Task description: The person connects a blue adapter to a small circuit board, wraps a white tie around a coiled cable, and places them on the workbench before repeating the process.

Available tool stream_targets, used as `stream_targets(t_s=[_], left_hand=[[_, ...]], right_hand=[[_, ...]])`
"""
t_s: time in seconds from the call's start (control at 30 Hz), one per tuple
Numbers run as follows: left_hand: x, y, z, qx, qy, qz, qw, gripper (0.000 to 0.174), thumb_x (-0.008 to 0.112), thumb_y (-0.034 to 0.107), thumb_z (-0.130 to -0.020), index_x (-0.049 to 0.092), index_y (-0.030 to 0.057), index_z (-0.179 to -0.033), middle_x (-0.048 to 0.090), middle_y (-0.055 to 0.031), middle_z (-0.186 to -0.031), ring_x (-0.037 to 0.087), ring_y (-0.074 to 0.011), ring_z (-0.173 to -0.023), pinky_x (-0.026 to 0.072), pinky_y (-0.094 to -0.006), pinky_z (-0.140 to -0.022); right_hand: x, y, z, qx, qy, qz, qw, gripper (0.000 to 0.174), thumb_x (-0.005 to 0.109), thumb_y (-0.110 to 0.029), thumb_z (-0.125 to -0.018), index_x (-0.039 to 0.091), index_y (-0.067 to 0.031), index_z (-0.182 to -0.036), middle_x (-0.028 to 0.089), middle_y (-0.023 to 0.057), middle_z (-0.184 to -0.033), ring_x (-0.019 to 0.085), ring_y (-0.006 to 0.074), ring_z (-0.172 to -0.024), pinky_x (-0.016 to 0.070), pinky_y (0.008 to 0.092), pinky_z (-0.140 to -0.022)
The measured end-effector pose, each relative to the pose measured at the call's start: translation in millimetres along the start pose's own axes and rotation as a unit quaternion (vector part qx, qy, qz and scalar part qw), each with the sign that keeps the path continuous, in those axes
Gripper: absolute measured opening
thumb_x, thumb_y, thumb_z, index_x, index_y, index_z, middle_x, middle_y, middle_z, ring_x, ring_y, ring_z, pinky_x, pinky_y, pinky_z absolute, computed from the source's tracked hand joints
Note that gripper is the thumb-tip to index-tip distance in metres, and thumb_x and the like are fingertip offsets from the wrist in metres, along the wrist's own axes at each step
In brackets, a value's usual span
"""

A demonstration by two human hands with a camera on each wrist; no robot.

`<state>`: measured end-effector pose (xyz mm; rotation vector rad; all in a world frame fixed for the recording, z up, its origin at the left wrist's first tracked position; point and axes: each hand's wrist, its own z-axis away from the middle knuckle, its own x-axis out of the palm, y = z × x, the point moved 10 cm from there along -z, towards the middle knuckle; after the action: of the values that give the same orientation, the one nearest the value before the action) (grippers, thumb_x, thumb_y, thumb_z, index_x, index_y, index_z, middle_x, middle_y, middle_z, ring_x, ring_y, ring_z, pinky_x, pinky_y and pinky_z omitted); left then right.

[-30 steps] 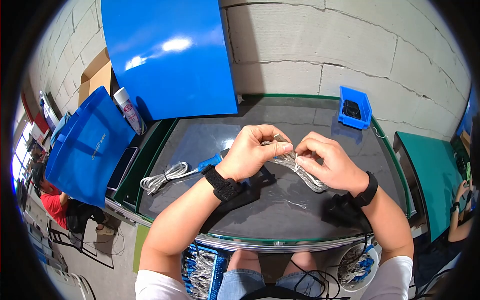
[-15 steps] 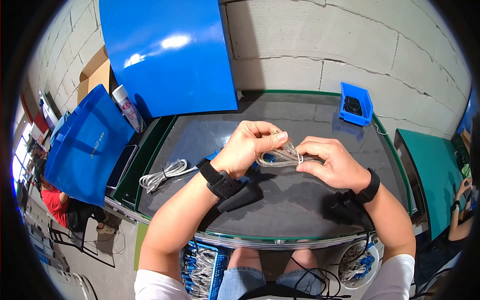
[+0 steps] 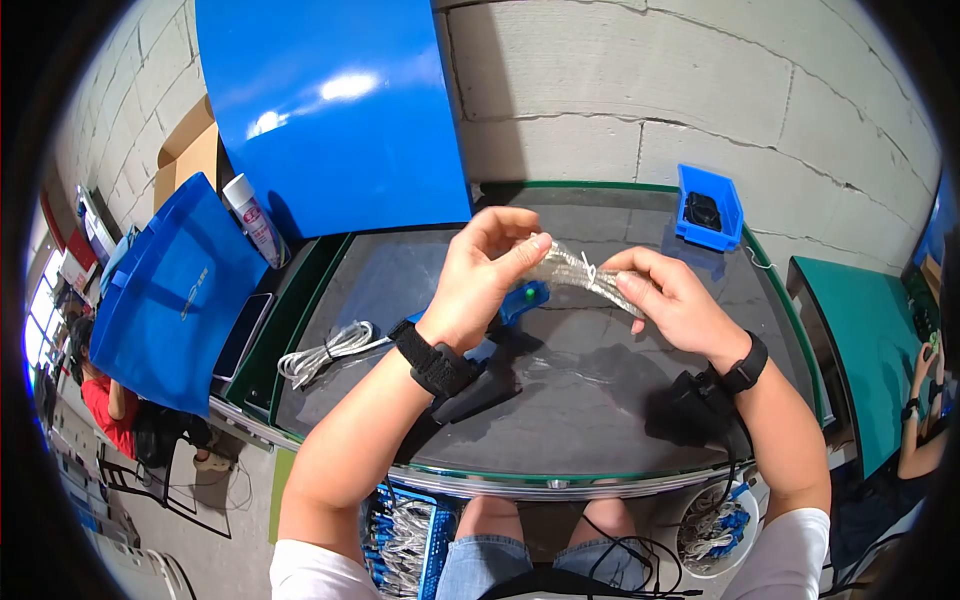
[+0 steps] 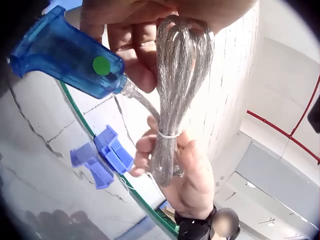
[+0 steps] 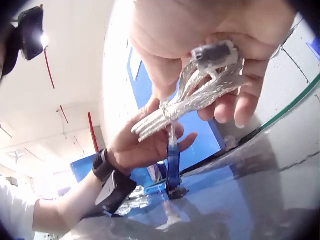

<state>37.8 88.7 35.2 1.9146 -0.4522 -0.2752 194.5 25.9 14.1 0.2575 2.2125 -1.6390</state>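
A coiled silver cable (image 3: 572,268) is held up over the table between both hands. A white tie (image 4: 169,135) cinches its middle. My left hand (image 3: 468,290) pinches the left end between thumb and fingers. My right hand (image 3: 682,305) grips the other end, thumb on top. From the coil hangs a clear blue connector (image 4: 82,57) with a round green sticker (image 4: 101,65), below the left hand. In the right wrist view a grey plug (image 5: 214,54) lies against the right palm. Another tied cable (image 3: 335,352) lies on the table, left of the left forearm.
The dark tabletop (image 3: 600,420) has a green rim. A small blue bin (image 3: 710,232) stands at its back right. To the left are a spray can (image 3: 258,225), a phone (image 3: 245,335) and a blue bag (image 3: 175,290). Below sit a blue crate (image 3: 437,545) and a white bucket (image 3: 715,572) of cables.
The cable bundle has been lifted and turned, and the left hand has moved up. The right hand has shifted its hold to the bundle's right end. The blue connector now shows below the left hand.
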Motion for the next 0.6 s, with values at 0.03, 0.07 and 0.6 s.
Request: stream_targets(t_s=[0.03, 0.07, 0.6], left_hand=[[0, 1, 0, 0.001, -0.001, 0.000, 1.000, 0.027, 0.068, 0.019, -0.083, 0.060, 0.0035, -0.103, 0.063, -0.0046, -0.096, 0.056, -0.0126, -0.092, 0.0426, -0.0288, -0.084], [-4, 9, 1, 0.038, 0.021, -0.012, 0.999, 0.024, 0.068, 0.018, -0.083, 0.060, 0.0038, -0.101, 0.062, -0.0041, -0.096, 0.055, -0.0116, -0.089, 0.0427, -0.0279, -0.083], [33, -34, 7, -0.127, -0.192, 0.068, 0.971, 0.038, 0.062, 0.021, -0.089, 0.049, -0.0021, -0.116, 0.062, -0.0092, -0.106, 0.061, -0.0170, -0.099, 0.0486, -0.0322, -0.089]], right_hand=[[0, 3, -1, 0.000, 0.001, 0.000, 1.000, 0.024, 0.047, -0.020, -0.096, 0.056, -0.0007, -0.108, 0.055, 0.0013, -0.084, 0.052, 0.0068, -0.070, 0.0499, 0.0231, -0.058], [-5, 5, -1, 0.002, 0.026, -0.039, 0.999, 0.027, 0.045, -0.023, -0.097, 0.055, -0.0014, -0.110, 0.055, 0.0010, -0.086, 0.052, 0.0062, -0.071, 0.0498, 0.0227, -0.058], [22, -26, 1, -0.127, -0.020, 0.019, 0.992, 0.043, 0.056, -0.011, -0.090, 0.043, -0.0019, -0.130, 0.050, 0.0058, -0.113, 0.051, 0.0127, -0.099, 0.0445, 0.0255, -0.083]])
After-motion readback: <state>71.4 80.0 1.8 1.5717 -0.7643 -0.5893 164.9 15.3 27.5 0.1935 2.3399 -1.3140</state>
